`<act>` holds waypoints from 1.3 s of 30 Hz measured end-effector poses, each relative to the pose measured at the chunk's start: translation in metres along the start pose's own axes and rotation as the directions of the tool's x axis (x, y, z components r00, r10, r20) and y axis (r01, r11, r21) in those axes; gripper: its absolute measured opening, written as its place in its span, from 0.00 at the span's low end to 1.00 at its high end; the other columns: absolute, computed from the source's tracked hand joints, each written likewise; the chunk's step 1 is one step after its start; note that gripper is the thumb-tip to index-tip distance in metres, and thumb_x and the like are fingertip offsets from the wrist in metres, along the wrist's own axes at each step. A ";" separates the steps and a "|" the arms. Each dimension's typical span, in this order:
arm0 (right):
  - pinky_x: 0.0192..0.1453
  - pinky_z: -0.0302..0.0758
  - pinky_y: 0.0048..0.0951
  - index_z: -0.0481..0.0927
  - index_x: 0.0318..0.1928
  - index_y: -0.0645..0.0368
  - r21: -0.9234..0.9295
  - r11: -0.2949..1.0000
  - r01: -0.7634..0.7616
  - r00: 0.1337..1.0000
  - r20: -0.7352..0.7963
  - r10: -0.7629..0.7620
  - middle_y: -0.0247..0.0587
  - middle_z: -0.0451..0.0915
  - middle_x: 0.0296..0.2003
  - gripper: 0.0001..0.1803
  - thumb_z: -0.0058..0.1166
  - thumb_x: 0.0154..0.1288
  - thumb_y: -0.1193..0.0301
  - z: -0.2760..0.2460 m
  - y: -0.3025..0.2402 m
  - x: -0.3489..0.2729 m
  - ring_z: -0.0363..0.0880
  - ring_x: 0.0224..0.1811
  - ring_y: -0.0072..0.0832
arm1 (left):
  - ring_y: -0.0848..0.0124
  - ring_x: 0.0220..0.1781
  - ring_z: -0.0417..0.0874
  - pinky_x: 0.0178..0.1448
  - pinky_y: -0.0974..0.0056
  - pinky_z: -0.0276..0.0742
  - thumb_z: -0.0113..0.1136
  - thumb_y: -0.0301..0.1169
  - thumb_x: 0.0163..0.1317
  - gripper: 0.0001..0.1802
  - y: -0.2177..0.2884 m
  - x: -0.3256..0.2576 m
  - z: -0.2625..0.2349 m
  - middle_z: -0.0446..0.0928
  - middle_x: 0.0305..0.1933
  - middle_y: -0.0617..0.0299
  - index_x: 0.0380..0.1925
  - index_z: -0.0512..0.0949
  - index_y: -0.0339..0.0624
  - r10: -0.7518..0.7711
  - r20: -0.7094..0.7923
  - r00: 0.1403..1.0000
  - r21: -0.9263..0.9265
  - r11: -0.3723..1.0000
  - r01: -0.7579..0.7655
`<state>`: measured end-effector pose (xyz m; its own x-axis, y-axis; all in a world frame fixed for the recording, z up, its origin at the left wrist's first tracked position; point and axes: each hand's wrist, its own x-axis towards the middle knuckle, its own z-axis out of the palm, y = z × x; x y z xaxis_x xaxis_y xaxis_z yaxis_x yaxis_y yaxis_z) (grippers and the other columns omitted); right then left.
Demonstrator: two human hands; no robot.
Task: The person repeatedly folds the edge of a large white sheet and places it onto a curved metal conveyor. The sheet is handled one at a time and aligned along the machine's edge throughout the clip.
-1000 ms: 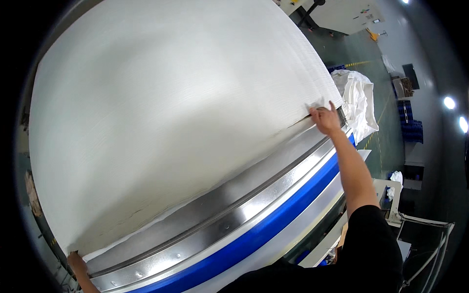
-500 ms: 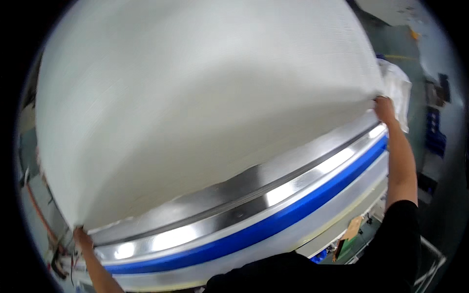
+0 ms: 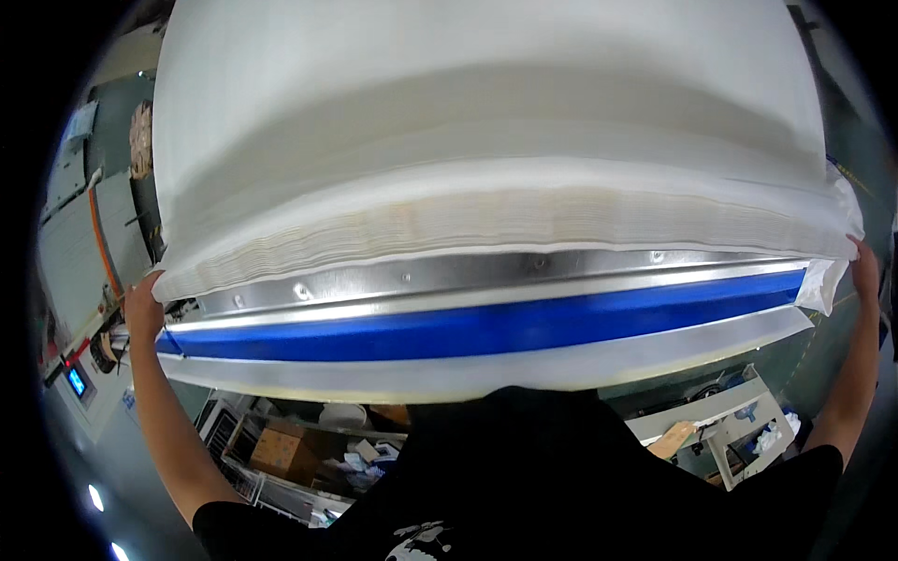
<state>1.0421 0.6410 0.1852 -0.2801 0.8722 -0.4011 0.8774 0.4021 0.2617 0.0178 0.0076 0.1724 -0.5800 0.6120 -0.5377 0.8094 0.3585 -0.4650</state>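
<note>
l hand [image 3: 142, 307] & r hand [image 3: 862, 265] fingers clamped on white fabric stack [image 3: 486, 140] corners, steel table edge [image 3: 486, 273] below

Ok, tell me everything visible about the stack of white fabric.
The stack of white fabric is a broad pile of many thin plies, edges showing as fine layered lines along the front. It lies flat on the table with a metal rail and blue strip. The left hand and right hand grip its front corners.

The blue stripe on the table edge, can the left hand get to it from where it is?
Probably yes. The left hand grips the white cloth at its corner, right beside the blue stripe's left end, with nothing between them. It would need to let go first.
</note>
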 end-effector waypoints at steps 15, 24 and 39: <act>0.49 0.74 0.42 0.82 0.42 0.51 -0.310 0.921 0.237 0.878 0.474 -0.066 0.44 0.82 0.37 0.15 0.47 0.56 0.73 0.121 -0.033 -0.124 0.79 0.41 0.43 | 0.60 0.60 0.74 0.68 0.48 0.59 0.55 0.27 0.52 0.19 0.083 -0.072 0.152 0.77 0.54 0.58 0.46 0.80 0.50 0.100 0.767 0.634 0.156 0.929 -0.335; 0.52 0.70 0.46 0.80 0.42 0.57 -0.415 0.871 0.263 0.840 0.543 0.005 0.48 0.78 0.41 0.12 0.43 0.65 0.70 0.179 0.010 -0.120 0.75 0.47 0.46 | 0.58 0.55 0.79 0.58 0.52 0.71 0.52 0.33 0.60 0.13 0.076 -0.057 0.162 0.79 0.50 0.55 0.43 0.81 0.47 -0.281 0.573 0.770 0.368 0.928 0.065; 0.54 0.74 0.41 0.80 0.46 0.60 0.019 0.980 0.200 0.639 0.755 -0.146 0.53 0.79 0.46 0.25 0.56 0.43 0.63 0.118 -0.157 -0.113 0.77 0.49 0.49 | 0.47 0.42 0.80 0.45 0.49 0.76 0.49 0.34 0.62 0.14 0.100 -0.030 0.155 0.80 0.42 0.48 0.45 0.77 0.47 -0.300 0.044 0.953 -0.268 0.916 0.300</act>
<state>0.9823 0.4468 0.0856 -0.0125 0.2883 -0.9575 0.8109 0.5632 0.1590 0.1022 -0.0837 0.0327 -0.7993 0.4445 -0.4043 0.5915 0.7007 -0.3990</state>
